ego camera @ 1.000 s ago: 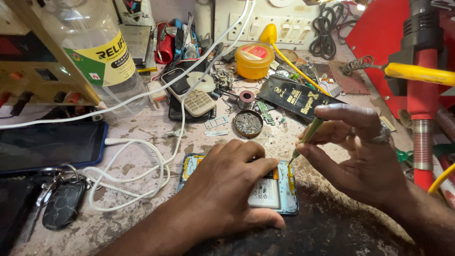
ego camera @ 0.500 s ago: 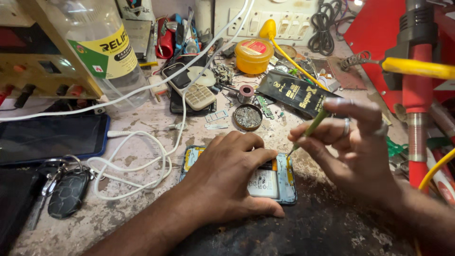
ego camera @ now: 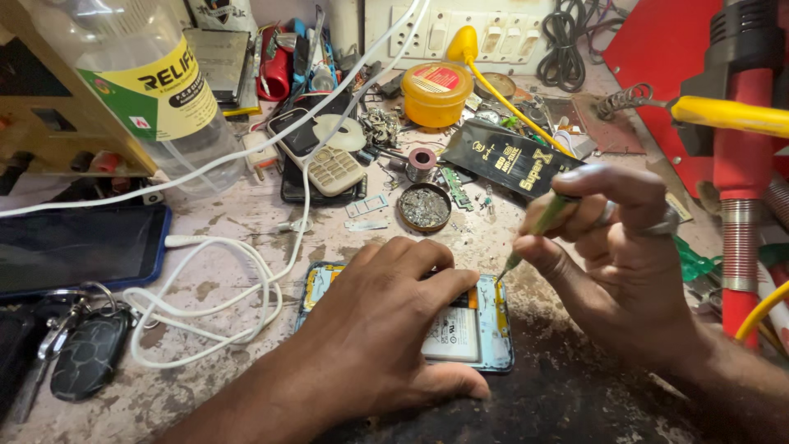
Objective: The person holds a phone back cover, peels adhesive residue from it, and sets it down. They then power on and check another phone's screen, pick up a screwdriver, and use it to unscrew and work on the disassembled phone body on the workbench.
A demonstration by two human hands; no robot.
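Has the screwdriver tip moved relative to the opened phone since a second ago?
Yes. The screwdriver tip has come down from above the opened phone to touch its top right corner; the right hand holds it.

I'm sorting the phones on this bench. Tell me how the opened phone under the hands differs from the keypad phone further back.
The opened phone has its back off, with battery and light blue frame showing; the keypad phone is closed, buttons and screen facing up. The left hand presses down the opened phone and the right hand brings a green screwdriver to its corner; nothing touches the keypad phone, which rests on other devices. Both lie flat.
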